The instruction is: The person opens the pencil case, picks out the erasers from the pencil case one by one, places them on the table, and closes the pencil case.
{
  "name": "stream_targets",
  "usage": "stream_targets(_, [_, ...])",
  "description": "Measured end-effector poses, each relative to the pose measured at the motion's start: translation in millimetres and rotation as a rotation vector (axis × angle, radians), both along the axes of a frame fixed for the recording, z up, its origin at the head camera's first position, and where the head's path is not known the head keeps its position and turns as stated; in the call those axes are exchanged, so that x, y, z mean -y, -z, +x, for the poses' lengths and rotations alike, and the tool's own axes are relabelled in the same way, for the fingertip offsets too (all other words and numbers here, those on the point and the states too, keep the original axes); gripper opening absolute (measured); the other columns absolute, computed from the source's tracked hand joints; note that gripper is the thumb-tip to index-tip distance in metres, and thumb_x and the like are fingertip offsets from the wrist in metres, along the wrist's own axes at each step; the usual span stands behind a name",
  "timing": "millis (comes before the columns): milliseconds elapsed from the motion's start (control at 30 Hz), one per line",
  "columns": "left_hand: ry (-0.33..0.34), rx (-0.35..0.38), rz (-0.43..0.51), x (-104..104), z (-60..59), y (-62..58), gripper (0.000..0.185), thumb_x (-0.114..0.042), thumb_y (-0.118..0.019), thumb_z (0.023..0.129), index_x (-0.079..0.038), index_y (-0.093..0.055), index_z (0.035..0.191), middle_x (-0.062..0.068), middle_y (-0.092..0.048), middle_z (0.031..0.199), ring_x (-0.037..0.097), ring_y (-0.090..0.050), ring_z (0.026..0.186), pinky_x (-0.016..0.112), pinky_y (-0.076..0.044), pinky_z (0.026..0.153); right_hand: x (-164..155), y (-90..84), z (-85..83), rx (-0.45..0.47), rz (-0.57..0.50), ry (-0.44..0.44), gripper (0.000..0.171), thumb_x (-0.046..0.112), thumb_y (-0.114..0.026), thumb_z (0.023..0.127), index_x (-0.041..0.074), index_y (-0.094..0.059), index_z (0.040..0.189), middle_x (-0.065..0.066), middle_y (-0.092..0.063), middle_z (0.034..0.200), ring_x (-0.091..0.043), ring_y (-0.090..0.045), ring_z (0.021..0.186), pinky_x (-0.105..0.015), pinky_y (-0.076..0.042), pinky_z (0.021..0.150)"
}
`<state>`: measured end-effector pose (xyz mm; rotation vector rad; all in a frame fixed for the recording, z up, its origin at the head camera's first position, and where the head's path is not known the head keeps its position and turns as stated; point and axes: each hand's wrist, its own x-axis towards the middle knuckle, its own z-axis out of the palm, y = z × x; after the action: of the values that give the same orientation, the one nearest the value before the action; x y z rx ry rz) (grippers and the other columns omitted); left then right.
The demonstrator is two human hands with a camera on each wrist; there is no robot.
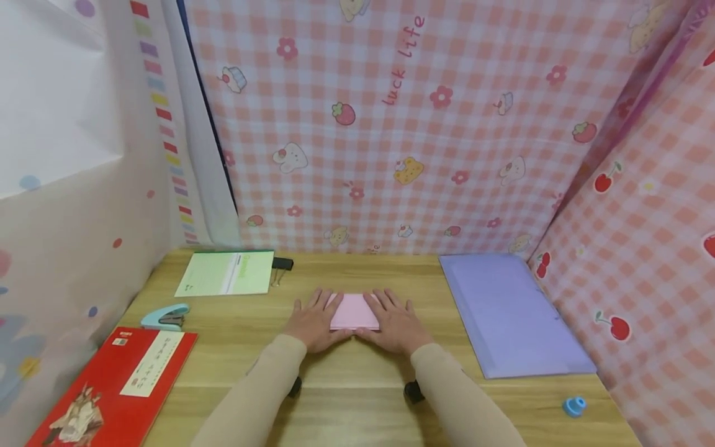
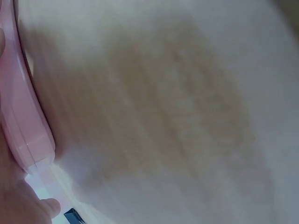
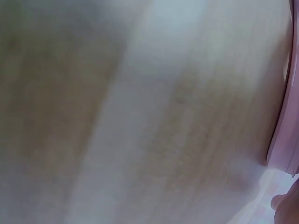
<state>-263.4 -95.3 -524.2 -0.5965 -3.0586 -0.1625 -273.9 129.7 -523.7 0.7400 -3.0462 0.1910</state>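
A pink, flat plastic case (image 1: 353, 310) with rounded corners lies on the wooden table, straight ahead. My left hand (image 1: 314, 323) rests along its left side, fingers pointing forward and the thumb at its near edge. Mirroring it, my right hand (image 1: 398, 324) lies on the right side. The thumbs almost meet at the front, and the fingers of both hands look straight. In the left wrist view the case (image 2: 23, 112) shows a seam along its side. Only a strip of the case (image 3: 286, 135) enters the right wrist view. The hands cover its side edges.
At the back left are a green notepad (image 1: 209, 273) and a black binder clip (image 1: 283, 264). A light blue stapler (image 1: 166, 317) sits behind a red book (image 1: 106, 385). On the right lie a purple folder (image 1: 514, 316) and a small blue object (image 1: 574, 406). Patterned cloth walls (image 1: 385, 136) surround the table.
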Motion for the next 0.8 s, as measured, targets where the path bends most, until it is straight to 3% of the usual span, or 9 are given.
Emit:
stream_targets(233, [0.018, -0.022, 0.003, 4, 15.1, 1.8, 0.091, -0.077, -0.038, 0.084, -0.019, -0.026, 0.153, 0.010, -0.029, 0.154, 0.033, -0.023, 0.142, 0.071, -0.025, 0.102, 2, 0.8, 17.0, -0.023, -0.014, -0.021, 0.091, 0.081, -0.031, 0.083, 0.024, -0.025, 0.153, -0.005, -0.026, 0.156, -0.030, -0.019, 0.144, -0.070, -0.025, 0.103])
stream_targets(467, [0.036, -0.040, -0.012, 9, 39.5, -4.1, 0.091, -0.076, -0.042, 0.084, -0.017, -0.027, 0.152, 0.011, -0.030, 0.153, 0.034, -0.026, 0.141, 0.070, -0.028, 0.101, 5, 2.0, 36.8, -0.016, 0.009, -0.039, 0.092, 0.083, -0.024, 0.083, 0.025, -0.020, 0.154, -0.006, -0.023, 0.158, -0.031, -0.017, 0.144, -0.071, -0.024, 0.102])
stream_targets(800, [0.069, -0.038, -0.054, 14, 67.1, -11.9, 0.088, -0.072, -0.043, 0.086, -0.014, -0.030, 0.151, 0.014, -0.033, 0.152, 0.035, -0.030, 0.139, 0.069, -0.028, 0.102, 9, -14.6, 64.3, -0.008, 0.087, -0.077, 0.087, 0.077, -0.034, 0.086, 0.023, -0.026, 0.153, -0.007, -0.029, 0.155, -0.033, -0.026, 0.141, -0.070, -0.025, 0.102])
